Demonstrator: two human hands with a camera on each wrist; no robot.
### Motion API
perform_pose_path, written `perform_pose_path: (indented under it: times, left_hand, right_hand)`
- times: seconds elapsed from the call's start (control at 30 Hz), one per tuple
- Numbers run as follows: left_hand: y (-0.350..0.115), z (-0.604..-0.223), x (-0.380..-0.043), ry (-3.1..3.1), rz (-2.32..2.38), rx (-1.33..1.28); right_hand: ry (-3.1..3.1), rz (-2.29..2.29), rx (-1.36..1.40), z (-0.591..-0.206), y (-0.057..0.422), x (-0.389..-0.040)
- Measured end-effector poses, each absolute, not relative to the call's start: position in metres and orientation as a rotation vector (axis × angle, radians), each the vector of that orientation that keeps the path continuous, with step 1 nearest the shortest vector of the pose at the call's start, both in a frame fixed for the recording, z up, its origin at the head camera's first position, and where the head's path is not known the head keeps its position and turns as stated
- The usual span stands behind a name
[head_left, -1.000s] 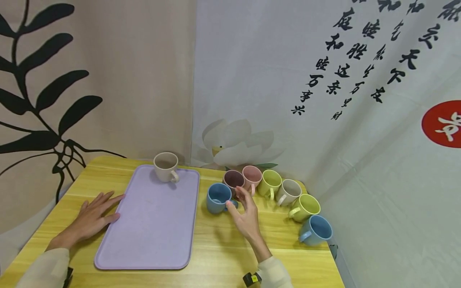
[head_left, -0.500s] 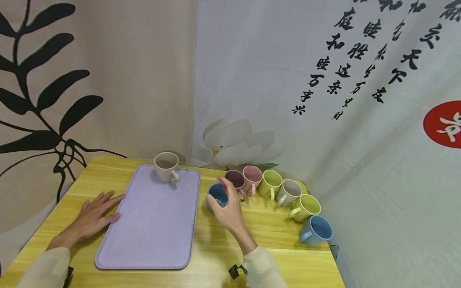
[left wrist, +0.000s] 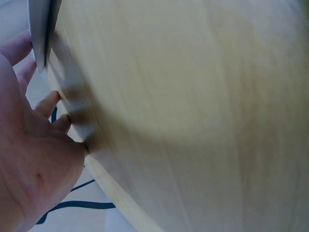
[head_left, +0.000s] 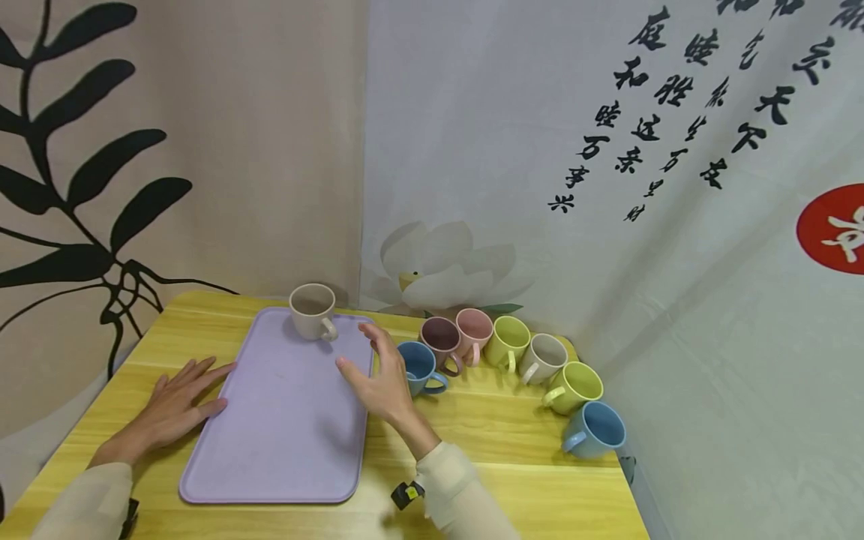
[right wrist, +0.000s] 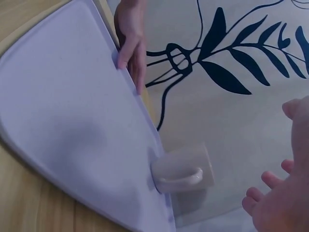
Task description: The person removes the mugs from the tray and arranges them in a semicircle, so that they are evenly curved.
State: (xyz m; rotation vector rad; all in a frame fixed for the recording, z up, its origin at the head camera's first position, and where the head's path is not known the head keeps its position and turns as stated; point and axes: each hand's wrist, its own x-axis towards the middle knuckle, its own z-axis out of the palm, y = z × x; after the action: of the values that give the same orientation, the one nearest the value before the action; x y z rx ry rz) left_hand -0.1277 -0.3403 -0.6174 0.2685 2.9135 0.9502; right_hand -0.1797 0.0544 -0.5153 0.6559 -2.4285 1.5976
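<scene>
My left hand (head_left: pixel 172 405) lies with straight, spread fingers on the table, its thumb and forefinger touching the left edge of a lilac tray (head_left: pixel 283 420). Above the tray's right edge is my right hand (head_left: pixel 385 379), thumb and fingers apart and nothing between them. On the tray's far end stands an upright off-white mug (head_left: pixel 312 313), its handle towards me; the right wrist view also has this mug (right wrist: pixel 181 169), ahead of the right hand (right wrist: pixel 285 198). Just right of the right hand, a blue mug (head_left: pixel 420 364) stands on the table, partly hidden by that hand.
A curved row of mugs lines the right side: a plum mug (head_left: pixel 441 341), a pink mug (head_left: pixel 474 330), a yellow-green mug (head_left: pixel 509 337), a grey-white mug (head_left: pixel 543 356), another yellow-green mug (head_left: pixel 577 386) and a second blue mug (head_left: pixel 597 427). Printed curtains hang behind the wooden table (head_left: pixel 499 450).
My right hand has moved left from beside the blue mug's handle, past that mug, to over the tray's right edge. The left hand and the mugs have stayed put.
</scene>
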Motion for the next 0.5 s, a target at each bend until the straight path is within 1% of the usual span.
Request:
perform_pose_path:
  times: [0.27,0.5]
  left_hand:
    - [-0.340,-0.616,-0.127,2.919,0.957,0.273]
    - [-0.339,-0.616,-0.126,2.918,0.948,0.265]
  right_hand:
    - [-2.513,1.693,0.618,-0.528,0.026,-0.189]
    - [-2.586,1.681,0.566,-0.537,0.008,-0.198]
